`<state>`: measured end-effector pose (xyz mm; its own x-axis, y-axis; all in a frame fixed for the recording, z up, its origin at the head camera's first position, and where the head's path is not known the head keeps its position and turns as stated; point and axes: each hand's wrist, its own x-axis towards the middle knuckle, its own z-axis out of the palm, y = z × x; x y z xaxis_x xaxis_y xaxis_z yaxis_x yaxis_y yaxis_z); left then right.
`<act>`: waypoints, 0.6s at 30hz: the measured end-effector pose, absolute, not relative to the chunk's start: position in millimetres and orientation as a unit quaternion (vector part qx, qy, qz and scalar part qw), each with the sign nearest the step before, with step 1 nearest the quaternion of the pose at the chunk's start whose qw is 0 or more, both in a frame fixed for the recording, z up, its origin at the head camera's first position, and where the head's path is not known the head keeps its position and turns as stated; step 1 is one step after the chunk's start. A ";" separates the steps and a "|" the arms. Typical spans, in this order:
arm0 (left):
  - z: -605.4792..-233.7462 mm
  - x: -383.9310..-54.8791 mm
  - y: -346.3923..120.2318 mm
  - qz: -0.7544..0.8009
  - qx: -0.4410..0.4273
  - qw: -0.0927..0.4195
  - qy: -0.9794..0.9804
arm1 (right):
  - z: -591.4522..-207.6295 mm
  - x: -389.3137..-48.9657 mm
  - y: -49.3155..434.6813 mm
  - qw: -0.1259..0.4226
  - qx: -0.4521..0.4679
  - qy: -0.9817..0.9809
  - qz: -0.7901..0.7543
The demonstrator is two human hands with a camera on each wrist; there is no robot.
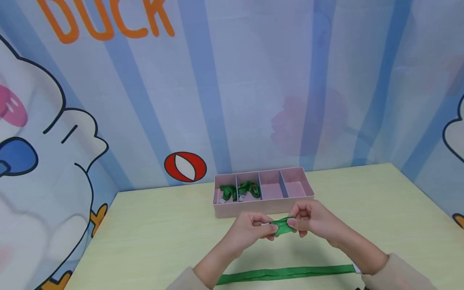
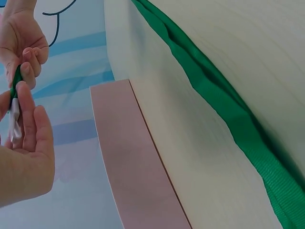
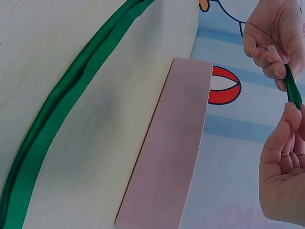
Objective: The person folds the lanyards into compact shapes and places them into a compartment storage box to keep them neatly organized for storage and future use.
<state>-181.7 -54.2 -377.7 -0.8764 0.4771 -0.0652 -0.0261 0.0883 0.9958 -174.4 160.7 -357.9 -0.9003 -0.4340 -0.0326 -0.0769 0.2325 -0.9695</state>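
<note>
Between my two hands, above the table in front of the box, is a green ribbon (image 1: 284, 226) folded into a short flat bundle. My left hand (image 1: 249, 231) pinches its left end between thumb and fingers, and a white tag (image 2: 15, 119) sticks out there. The right end is pinched by my right hand (image 1: 314, 219). A second green ribbon (image 1: 286, 274) lies stretched out along the table nearer to me, its white end (image 1: 356, 268) by my right forearm. In the right wrist view the folded ribbon (image 3: 292, 88) shows edge-on between both hands.
Behind my hands stands a pink box (image 1: 250, 208) divided into compartments. Its two left compartments each hold a bunched green ribbon (image 1: 228, 192) with a white tag; the two right ones show bare floors. A printed cloth backdrop (image 1: 246, 80) rises along the table's back edge.
</note>
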 end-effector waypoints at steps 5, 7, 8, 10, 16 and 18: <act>-378.3 -182.3 -55.7 0.643 0.174 0.184 0.722 | -359.5 -174.9 160.8 0.160 -0.160 0.765 -0.603; -379.5 -182.8 -56.3 0.641 0.183 0.181 0.723 | -360.8 -175.3 161.2 0.165 -0.158 0.762 -0.606; -380.0 -183.0 -56.6 0.639 0.187 0.179 0.724 | -361.8 -175.6 161.5 0.166 -0.161 0.760 -0.607; -381.0 -183.5 -57.1 0.636 0.195 0.176 0.725 | -362.9 -175.9 161.7 0.168 -0.160 0.760 -0.607; -381.9 -182.9 -58.6 0.634 0.196 0.173 0.727 | -364.4 -176.6 162.0 0.164 -0.167 0.763 -0.602; -381.8 -182.9 -58.7 0.636 0.194 0.172 0.726 | -364.2 -177.0 162.1 0.162 -0.161 0.766 -0.600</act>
